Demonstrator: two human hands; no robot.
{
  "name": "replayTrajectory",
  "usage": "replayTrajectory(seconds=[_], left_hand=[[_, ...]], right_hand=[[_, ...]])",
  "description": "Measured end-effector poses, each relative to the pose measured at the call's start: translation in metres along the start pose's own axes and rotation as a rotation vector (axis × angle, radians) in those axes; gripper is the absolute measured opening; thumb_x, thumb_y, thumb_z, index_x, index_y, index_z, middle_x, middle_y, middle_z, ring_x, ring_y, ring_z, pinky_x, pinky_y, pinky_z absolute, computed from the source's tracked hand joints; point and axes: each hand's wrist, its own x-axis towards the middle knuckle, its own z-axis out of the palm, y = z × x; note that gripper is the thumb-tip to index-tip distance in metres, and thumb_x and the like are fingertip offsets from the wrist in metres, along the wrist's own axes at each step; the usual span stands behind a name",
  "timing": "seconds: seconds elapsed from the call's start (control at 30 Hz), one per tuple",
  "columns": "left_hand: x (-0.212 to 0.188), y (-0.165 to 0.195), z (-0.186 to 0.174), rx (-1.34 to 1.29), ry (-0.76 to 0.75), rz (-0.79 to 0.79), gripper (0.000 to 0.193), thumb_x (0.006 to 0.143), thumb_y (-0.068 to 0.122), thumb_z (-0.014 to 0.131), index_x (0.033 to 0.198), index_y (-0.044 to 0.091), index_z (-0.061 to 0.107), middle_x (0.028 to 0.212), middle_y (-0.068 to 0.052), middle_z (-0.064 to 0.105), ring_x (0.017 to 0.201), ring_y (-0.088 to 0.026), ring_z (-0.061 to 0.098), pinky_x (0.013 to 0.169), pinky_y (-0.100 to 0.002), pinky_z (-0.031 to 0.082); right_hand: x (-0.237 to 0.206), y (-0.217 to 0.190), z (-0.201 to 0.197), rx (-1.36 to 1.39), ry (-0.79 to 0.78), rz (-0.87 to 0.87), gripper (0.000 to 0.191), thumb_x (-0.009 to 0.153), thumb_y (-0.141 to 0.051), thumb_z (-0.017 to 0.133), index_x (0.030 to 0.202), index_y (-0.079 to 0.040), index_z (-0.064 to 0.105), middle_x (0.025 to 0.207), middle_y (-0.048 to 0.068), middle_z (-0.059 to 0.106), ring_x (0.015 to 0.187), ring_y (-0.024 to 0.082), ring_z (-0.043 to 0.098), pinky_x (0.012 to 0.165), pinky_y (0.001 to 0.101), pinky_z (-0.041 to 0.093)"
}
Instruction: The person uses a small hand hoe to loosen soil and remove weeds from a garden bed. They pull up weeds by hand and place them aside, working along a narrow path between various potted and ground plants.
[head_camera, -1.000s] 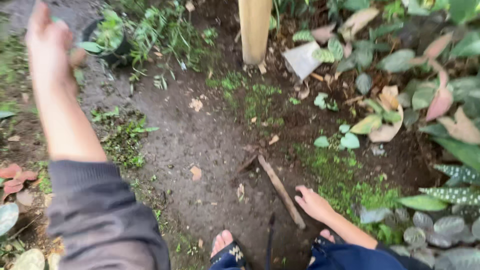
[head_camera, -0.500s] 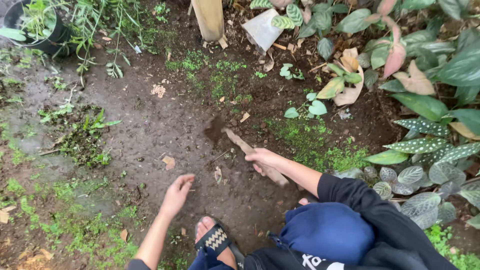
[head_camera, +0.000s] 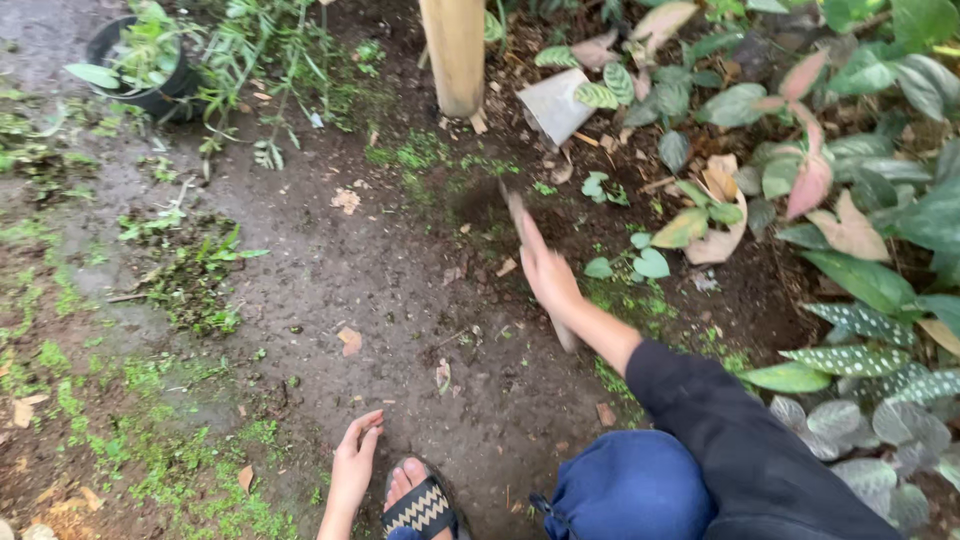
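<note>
My right hand (head_camera: 548, 272) grips a thin wooden stick (head_camera: 516, 209), its far tip down in the dark soil near a wooden post (head_camera: 455, 55); the stick's other end shows below my wrist. The sleeve on that arm is dark. My left hand (head_camera: 354, 464) hangs low near the bottom edge, fingers loosely apart, holding nothing, just left of my sandalled foot (head_camera: 418, 503). My knee in blue cloth (head_camera: 630, 490) is at the bottom right.
A black pot with a green plant (head_camera: 140, 70) stands at the top left. Broad green, pink and spotted leaves (head_camera: 850, 250) fill the right side. A pale flat shard (head_camera: 555, 105) lies near the post. Pulled weeds (head_camera: 190, 280) and moss patches lie on the damp soil.
My right hand with the stick has pushed forward and up toward the post. My left hand has drawn back and down beside my foot. The view has shifted slightly.
</note>
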Motion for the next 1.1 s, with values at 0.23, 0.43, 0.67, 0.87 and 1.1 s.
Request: replayTrajectory(seconds=[0.23,0.43,0.67,0.87,1.1], left_hand=[[-0.014,-0.017,-0.022,-0.068,0.1,-0.105,0.034,0.099,0.013,0.055,0.131,0.01,0.065,0.126,-0.005,0.072,0.107,-0.013,0.067,0.062,-0.026,0.051],[-0.034,-0.031,-0.024,-0.009,0.097,-0.065,0.033,0.101,0.013,0.057,0.132,0.007,0.065,0.122,-0.006,0.074,0.102,-0.013,0.066,0.08,-0.026,0.051],[-0.06,-0.038,-0.037,0.001,0.088,-0.02,0.034,0.098,0.011,0.058,0.131,0.004,0.065,0.119,-0.009,0.074,0.103,-0.016,0.069,0.095,-0.03,0.052],[-0.066,-0.02,-0.019,0.152,0.102,0.011,0.032,0.099,0.012,0.057,0.128,0.004,0.067,0.122,-0.011,0.075,0.113,-0.018,0.068,0.1,-0.03,0.05],[-0.043,-0.008,-0.011,0.127,-0.021,0.058,0.033,0.098,0.012,0.057,0.128,0.004,0.068,0.122,-0.01,0.075,0.115,-0.017,0.068,0.1,-0.031,0.049]], right_hand=[[0.032,0.011,0.01,0.233,-0.145,0.212,0.064,0.106,-0.032,0.049,0.164,-0.036,0.021,0.067,0.017,0.067,0.051,0.028,0.066,0.054,0.0423,0.056],[-0.058,0.005,-0.004,0.039,-0.115,0.185,0.065,0.106,-0.034,0.046,0.164,-0.034,0.016,0.065,0.016,0.068,0.051,0.027,0.066,0.053,0.0431,0.053],[-0.041,0.011,-0.003,0.174,-0.122,0.139,0.065,0.107,-0.035,0.044,0.164,-0.033,0.014,0.068,0.013,0.07,0.053,0.026,0.07,0.058,0.0401,0.057],[-0.105,0.011,-0.007,0.008,-0.018,0.125,0.065,0.106,-0.033,0.051,0.164,-0.029,0.024,0.079,0.023,0.069,0.068,0.04,0.066,0.064,0.0503,0.052],[-0.12,0.039,-0.003,0.112,0.024,0.06,0.06,0.105,-0.032,0.051,0.161,-0.027,0.029,0.102,0.029,0.07,0.092,0.049,0.068,0.076,0.0545,0.054]])
